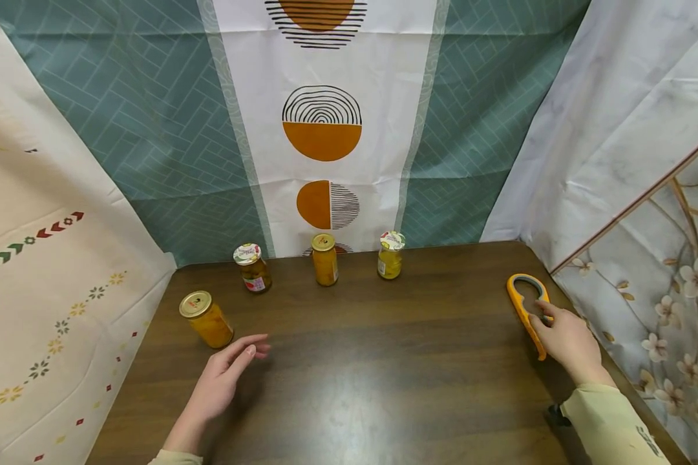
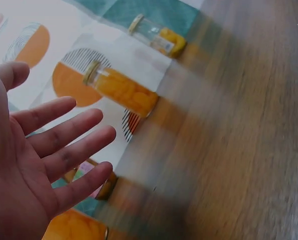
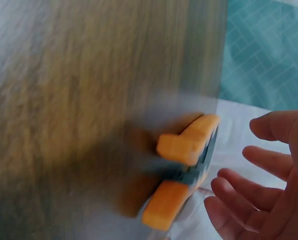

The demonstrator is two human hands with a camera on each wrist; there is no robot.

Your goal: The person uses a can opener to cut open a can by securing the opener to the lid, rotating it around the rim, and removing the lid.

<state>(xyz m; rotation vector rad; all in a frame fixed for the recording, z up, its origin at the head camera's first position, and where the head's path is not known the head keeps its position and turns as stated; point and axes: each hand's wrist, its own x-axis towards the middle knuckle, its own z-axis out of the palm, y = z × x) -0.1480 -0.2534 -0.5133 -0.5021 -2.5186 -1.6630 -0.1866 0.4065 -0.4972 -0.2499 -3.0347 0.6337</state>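
Note:
On the right side of the brown table lies an orange jar opener (image 1: 525, 318) with a dark, toothed inner edge. My right hand (image 1: 571, 342) hovers just over its handle, fingers loosely bent. In the right wrist view a gap shows between those fingers (image 3: 259, 190) and the jar opener (image 3: 170, 202). My left hand (image 1: 218, 381) is above the table at the left, palm facing inward, holding nothing. Nearest to it stands a gold-lidded jar of orange fruit (image 1: 214, 328). The left wrist view shows its fingers (image 2: 83, 127) spread and relaxed.
Along the back edge stand a dark-filled jar with a patterned lid (image 1: 256, 276), a gold-lidded orange jar (image 1: 326, 263) and a small yellow-filled jar (image 1: 390, 263). Patterned cloths (image 1: 477, 129) hang behind and at both sides of the table (image 1: 384, 361).

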